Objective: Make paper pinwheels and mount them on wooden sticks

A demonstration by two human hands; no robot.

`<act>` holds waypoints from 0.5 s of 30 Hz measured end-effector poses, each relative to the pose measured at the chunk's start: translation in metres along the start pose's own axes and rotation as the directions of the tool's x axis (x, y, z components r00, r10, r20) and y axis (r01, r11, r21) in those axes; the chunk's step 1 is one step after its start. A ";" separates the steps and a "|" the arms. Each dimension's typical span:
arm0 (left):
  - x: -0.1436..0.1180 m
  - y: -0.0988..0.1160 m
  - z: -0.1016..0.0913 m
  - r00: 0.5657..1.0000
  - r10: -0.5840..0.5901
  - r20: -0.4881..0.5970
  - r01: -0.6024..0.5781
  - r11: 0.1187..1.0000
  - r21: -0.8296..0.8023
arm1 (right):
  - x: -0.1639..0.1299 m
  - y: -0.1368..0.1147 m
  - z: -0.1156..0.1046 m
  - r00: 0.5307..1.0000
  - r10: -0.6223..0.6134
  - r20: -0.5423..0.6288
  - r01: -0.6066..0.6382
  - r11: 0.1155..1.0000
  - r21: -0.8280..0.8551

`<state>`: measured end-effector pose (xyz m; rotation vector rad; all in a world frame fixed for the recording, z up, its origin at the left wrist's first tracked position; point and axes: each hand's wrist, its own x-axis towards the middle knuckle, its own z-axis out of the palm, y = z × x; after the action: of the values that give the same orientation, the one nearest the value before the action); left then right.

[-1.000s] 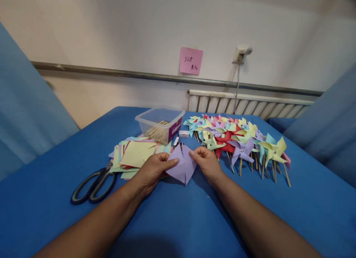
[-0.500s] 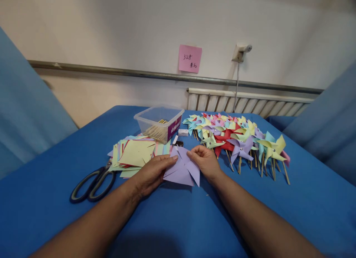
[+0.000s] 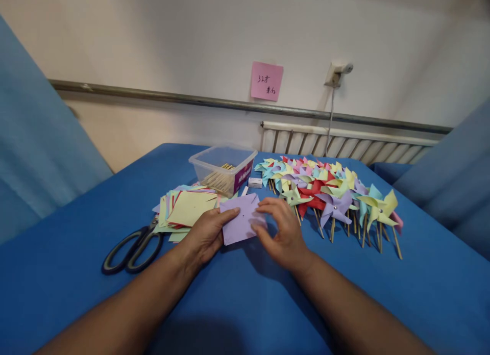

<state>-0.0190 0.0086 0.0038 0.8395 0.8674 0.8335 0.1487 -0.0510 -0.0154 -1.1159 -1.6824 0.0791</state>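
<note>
A square of purple paper (image 3: 242, 223) with cuts at its corners and a small mark at its middle is pinched in my left hand (image 3: 209, 235), the thumb lying on top. My right hand (image 3: 285, 237) is at the paper's right edge, fingers and thumb apart; whether the tips touch the paper I cannot tell. Left of the paper lies a pile of cut coloured paper squares (image 3: 193, 208), a yellow one on top. Beside the pile rest large dark-handled scissors (image 3: 132, 250). A small white box (image 3: 255, 182) sits beyond my hands.
On the blue-covered table (image 3: 252, 304), a clear plastic tub (image 3: 220, 163) holds thin wooden sticks. At the right lie many finished paper pinwheels (image 3: 335, 207) on sticks. A radiator (image 3: 352, 143) and a metal rail (image 3: 184, 97) run along the wall behind.
The purple paper has turned and shifted slightly left in my left hand. My right hand has loosened its pinch on the paper and spread its fingers. The camera view has shifted a little.
</note>
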 end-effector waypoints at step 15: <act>-0.010 0.006 0.010 0.999 0.054 0.008 -0.052 0.991 -0.127 | -0.006 -0.005 0.011 0.992 -0.071 0.108 0.088 0.983 -0.159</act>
<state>-0.0160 -0.0003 0.0160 0.7581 0.7764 0.9195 0.1369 -0.0530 -0.0213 -1.1810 -1.8490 -0.0553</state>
